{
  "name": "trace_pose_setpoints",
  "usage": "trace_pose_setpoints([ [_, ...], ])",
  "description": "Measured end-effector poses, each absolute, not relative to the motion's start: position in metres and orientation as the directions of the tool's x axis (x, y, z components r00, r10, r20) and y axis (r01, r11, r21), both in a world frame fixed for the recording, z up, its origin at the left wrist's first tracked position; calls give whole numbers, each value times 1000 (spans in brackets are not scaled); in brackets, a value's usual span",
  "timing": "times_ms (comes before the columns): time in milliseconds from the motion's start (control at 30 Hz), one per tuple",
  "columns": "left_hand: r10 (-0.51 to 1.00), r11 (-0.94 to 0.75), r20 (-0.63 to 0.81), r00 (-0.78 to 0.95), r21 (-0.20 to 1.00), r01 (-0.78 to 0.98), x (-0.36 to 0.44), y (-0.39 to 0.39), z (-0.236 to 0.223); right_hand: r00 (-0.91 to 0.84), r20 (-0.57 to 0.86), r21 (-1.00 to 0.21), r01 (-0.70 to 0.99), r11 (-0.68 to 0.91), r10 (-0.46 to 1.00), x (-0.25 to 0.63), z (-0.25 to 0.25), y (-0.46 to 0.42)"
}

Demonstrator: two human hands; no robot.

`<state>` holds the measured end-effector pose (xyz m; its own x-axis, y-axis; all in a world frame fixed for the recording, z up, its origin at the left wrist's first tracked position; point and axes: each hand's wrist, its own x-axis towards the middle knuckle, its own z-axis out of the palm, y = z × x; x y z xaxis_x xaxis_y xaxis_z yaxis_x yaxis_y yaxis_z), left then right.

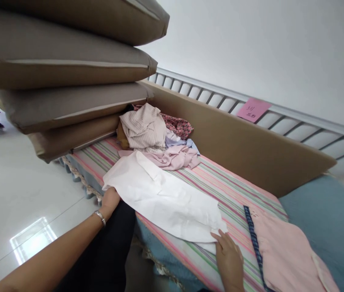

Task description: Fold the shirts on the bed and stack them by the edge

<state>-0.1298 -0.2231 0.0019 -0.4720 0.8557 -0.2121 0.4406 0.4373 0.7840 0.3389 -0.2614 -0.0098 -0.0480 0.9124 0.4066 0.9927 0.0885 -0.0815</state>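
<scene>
A white garment [172, 198] lies stretched lengthwise along the near side of a bed; its exact kind is unclear. My left hand [110, 199], with a silver bracelet at the wrist, is closed on its left edge, the fingertips partly hidden by the cloth. At the opposite end, my right hand [228, 253] grips the garment's right edge, thumb and fingers at the fabric. Just behind the white cloth is a heap with a pink garment [176, 157], a striped beige garment [144, 125] and a red patterned cloth [176, 125].
Stacked grey-brown cushions [68, 73] rise at the left end of the striped bedsheet [245, 223]. A brown board [220, 129] and a metal rail [202, 91] with a pink note [253, 109] run along the wall. A folded pink garment [287, 247] lies at right beside blue-green fabric [327, 215].
</scene>
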Motion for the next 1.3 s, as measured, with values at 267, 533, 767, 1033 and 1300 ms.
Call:
trace_pose_setpoints([
  [267, 924, 328, -360, -129, 919, -220, -153, -242, 28, -26, 356, -82, 995, 59, 934, 333, 2, -265],
  [533, 816, 368, -559, -148, 699, -614, -138, -226, 27, -4, 271, -128, 991, 40, 963, 306, 42, -251],
  [767, 814, 298, -539, -219, 709, -639, -132, -225, 16, -196, 90, -326, 920, 215, 976, 205, 94, -210],
  [1033, 823, 351, -548, -149, 698, -625, -133, -227, 15, -216, -77, -308, 934, 183, 973, 159, 65, -150],
  [1300, 814, 335, -569, -117, 624, -705, -136, -228, 6, -195, -121, -427, 895, 126, 973, 177, 65, -119],
])
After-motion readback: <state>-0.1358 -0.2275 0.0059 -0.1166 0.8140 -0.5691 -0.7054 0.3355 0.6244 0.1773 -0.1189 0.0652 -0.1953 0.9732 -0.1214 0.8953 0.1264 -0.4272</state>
